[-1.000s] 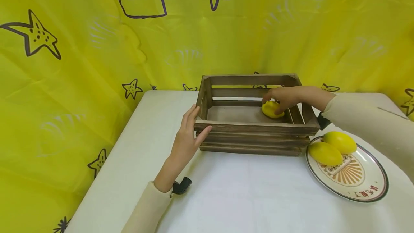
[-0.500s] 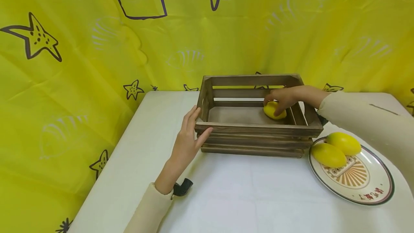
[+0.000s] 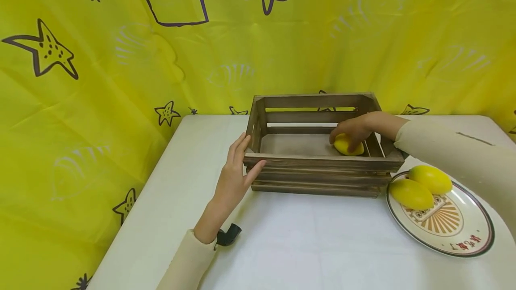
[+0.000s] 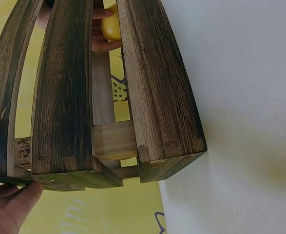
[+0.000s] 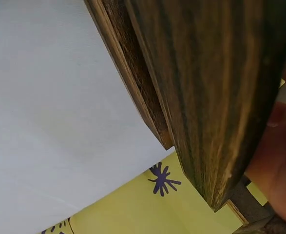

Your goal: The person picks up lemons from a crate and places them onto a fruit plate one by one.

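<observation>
My right hand (image 3: pixel 356 129) reaches over the right end of a slatted brown wooden crate (image 3: pixel 318 162) and grips a yellow mango (image 3: pixel 344 143) low inside it, fingers and thumb on either side. In the left wrist view, that mango (image 4: pixel 111 24) shows between slats with fingers around it. My left hand (image 3: pixel 231 176) rests against the crate's front left corner, fingers straight along the left end and thumb on the front. Only part of my right hand (image 5: pixel 279 161) shows behind a slat in the right wrist view.
A white plate (image 3: pixel 467 218) with a dark rim and printed pattern stands right of the crate. Two yellow mangoes, a nearer one (image 3: pixel 411 194) and a farther one (image 3: pixel 430 179), lie on it. A yellow patterned curtain (image 3: pixel 302 48) hangs behind the white table (image 3: pixel 306 240).
My right hand and the mango in it have shifted slightly right and nearer the crate's front side. The left hand stays at the corner; the plate sits a little farther right in view.
</observation>
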A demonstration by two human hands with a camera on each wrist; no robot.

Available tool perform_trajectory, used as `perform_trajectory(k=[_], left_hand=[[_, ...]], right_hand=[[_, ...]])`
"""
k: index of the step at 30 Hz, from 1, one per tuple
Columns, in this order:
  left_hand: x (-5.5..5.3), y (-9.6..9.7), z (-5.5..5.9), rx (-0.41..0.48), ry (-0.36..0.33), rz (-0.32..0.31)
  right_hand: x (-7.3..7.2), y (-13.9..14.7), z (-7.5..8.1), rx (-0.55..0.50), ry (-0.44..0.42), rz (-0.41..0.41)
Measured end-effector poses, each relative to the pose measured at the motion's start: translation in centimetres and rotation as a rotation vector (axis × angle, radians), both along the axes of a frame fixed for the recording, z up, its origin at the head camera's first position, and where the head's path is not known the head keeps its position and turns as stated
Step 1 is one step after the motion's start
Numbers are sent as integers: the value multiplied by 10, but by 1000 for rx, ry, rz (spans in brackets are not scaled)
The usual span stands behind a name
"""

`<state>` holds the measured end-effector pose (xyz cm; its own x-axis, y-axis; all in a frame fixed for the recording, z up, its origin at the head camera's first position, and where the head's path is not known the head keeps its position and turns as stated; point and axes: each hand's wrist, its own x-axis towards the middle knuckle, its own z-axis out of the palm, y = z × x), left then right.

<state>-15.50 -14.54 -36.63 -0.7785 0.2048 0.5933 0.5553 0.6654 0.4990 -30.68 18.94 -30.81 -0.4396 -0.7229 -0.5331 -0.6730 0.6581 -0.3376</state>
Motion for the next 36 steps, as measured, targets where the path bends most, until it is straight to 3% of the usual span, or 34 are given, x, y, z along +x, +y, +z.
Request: perform_trajectory(k=[6,14,26,36], left_hand=[[-1,1,-2,-4,18,2],[0,1,0,-5,41,-11],[-1,2,1,-1,41,-10],[0,1,0,7,48,-14]], right_hand=[[0,0,-1,-53,-1,67],[-2,-3,-2,-70,8,98],[2,-4,3,-118,20,48],[11,-6,6,-258,85,34]])
